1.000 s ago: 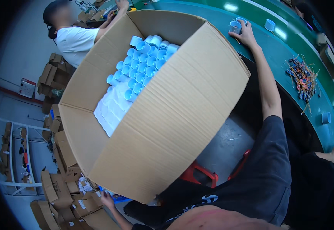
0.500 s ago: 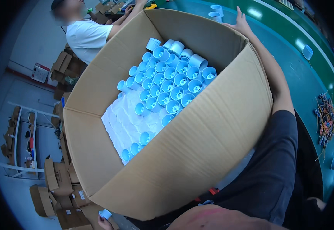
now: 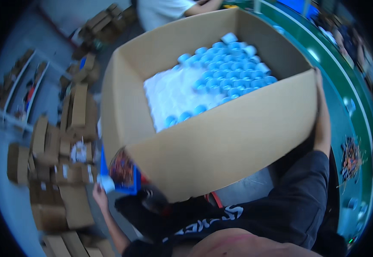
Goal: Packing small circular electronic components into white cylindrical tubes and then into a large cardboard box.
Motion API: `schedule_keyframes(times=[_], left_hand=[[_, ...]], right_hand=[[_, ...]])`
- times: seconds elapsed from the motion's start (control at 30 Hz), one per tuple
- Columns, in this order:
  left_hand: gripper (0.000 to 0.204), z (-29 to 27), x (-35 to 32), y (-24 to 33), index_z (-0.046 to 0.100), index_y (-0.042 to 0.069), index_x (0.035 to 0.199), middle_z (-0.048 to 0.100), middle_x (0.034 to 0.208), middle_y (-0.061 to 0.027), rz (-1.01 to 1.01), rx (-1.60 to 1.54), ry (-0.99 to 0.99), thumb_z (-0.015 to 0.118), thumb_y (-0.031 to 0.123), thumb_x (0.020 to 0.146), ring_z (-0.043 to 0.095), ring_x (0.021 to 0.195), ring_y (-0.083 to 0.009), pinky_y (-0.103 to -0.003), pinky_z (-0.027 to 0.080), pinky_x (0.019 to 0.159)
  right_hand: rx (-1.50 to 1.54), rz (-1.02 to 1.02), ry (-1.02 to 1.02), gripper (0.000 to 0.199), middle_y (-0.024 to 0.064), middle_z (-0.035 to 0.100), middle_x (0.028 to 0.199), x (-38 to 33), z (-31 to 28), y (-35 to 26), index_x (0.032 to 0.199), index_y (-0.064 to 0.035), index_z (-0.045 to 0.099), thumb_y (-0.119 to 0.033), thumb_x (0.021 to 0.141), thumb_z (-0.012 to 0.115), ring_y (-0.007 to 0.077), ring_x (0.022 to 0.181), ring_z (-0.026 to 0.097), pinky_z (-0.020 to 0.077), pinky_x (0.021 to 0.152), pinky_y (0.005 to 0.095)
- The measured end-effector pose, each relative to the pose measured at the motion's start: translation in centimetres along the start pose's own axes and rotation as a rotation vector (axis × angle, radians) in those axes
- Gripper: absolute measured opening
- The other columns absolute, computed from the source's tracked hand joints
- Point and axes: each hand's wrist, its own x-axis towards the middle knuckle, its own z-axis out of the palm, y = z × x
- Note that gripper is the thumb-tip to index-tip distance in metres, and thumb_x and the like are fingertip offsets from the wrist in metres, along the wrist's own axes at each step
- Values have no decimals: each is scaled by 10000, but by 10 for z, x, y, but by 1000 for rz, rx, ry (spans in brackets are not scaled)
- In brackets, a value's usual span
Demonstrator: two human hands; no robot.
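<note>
A large open cardboard box (image 3: 238,141) stands in front of me. Inside, many white cylindrical plastic cups (image 3: 223,68), tinted blue by the light, stand close together at the far right, with a few along the near wall. They rest on a white, crinkled sheet (image 3: 173,90). My left hand (image 3: 100,195), low at the left outside the box, is closed on one more white plastic cup (image 3: 106,183). My right hand (image 3: 318,79) lies against the box's right corner; its fingers are hidden or blurred.
A blue bin (image 3: 128,188) of tangled wires sits by the box's near left corner. Several cardboard cartons (image 3: 49,205) and a white shelf rack (image 3: 23,94) fill the left. On the green table (image 3: 338,141) at right lie a wire bundle (image 3: 351,158) and loose cups. Another person (image 3: 163,13) stands beyond.
My view has swung left, and the box appears higher and farther right. My right hand has come back from beyond the far corner to the box's side. My left hand and its cup show more fully.
</note>
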Motion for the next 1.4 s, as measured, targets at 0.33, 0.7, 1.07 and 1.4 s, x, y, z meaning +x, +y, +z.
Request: schedule_keyframes(times=[0.33,0.7,1.07,1.4], left_hand=[[230,-36,99,212,628,29,1056,650,1024,-123,623,52,-115,610,51,828,621,953,-299,-345,488,798],[212,-67,-1,216,556,3,1021,645,917,-167,714,16,-4,615,41,821,636,831,-336,-393,516,724],[303,-84,-14,249,476,31,1056,650,895,-158,714,-123,50,641,49,803,643,798,-348,-412,522,668],[316,-64,-28,401,487,3,1098,615,985,-164,1170,-433,-43,617,42,813,649,821,-292,-350,529,708]], right_hand=[[218,-727,41,151,90,654,928,-293,-47,-501,1004,-3,627,-31,856,615,165,834,622,494,749,279],[103,-1169,-664,260,152,644,800,-488,82,-733,1045,-35,596,-135,812,652,297,709,645,515,670,364],[388,-1217,-744,267,163,651,795,-467,57,-722,1026,-18,578,-56,774,659,331,711,641,517,649,356],[27,-764,18,206,139,670,776,-366,-104,-580,1030,-16,615,-88,837,625,200,651,666,523,587,290]])
